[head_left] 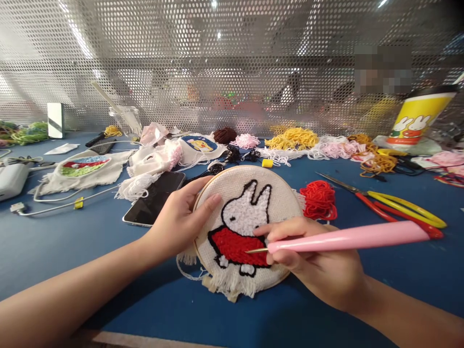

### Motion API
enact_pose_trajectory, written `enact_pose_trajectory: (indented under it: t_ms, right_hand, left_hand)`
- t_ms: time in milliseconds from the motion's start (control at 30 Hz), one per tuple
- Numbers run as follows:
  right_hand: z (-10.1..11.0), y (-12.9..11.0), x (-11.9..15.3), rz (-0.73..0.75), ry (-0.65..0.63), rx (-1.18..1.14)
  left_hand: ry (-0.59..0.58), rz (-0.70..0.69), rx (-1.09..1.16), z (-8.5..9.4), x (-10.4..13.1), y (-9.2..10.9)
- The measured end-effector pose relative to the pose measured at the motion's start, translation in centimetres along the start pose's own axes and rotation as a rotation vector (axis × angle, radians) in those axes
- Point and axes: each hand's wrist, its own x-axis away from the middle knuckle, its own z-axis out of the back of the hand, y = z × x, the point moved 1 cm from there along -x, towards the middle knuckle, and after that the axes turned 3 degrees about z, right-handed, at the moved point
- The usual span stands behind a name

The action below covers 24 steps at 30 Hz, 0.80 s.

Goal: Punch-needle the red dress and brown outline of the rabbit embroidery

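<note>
My left hand (184, 212) grips the left rim of a round embroidery hoop (286, 193), thumb on the front and the other fingers behind it. Stretched in the hoop is cream cloth with a white rabbit in a red garment, outlined in black yarn. Between the thumb and fingers of my right hand (319, 266) is a pink punch needle (348, 238). Its metal tip lies over the red area; whether it pierces the cloth I cannot tell. My right index fingertip touches the rabbit near its chin. A ball of red yarn (319, 199) sits just right of the hoop.
Red-and-yellow scissors (395, 203) lie open at right. A dark phone (154, 200) lies behind my left wrist. Yellow yarn (293, 138), other yarn and a stitched cloth piece (85, 166) spread along the back. A yellow cup (420, 118) stands back right, before a perforated metal panel (232, 63).
</note>
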Motion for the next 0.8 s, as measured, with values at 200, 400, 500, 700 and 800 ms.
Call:
enact_pose_trajectory:
  t_ms: [200,400,500,700,800]
  right_hand:
    - [0.15,-0.13,-0.16,0.007,-0.064,-0.146]
    - [0.47,-0.55,-0.75,-0.004,-0.155,0.090]
    - [0.53,-0.61,-0.82,-0.060,-0.198,0.114]
    - [0.54,-0.70,-0.58,0.001,-0.139,0.111]
    - [0.48,-0.83,-0.61,-0.003,-0.110,0.145]
  left_hand:
    - [-0.003,-0.001,0.013,-0.05,-0.05,-0.10]
    - [-0.010,0.012,0.036,-0.09,-0.06,-0.13]
    - [-0.012,0.014,0.036,-0.10,-0.08,-0.19]
    - [-0.015,0.035,0.046,-0.10,-0.10,-0.27]
    - [-0.021,0.031,0.054,-0.13,-0.11,-0.28]
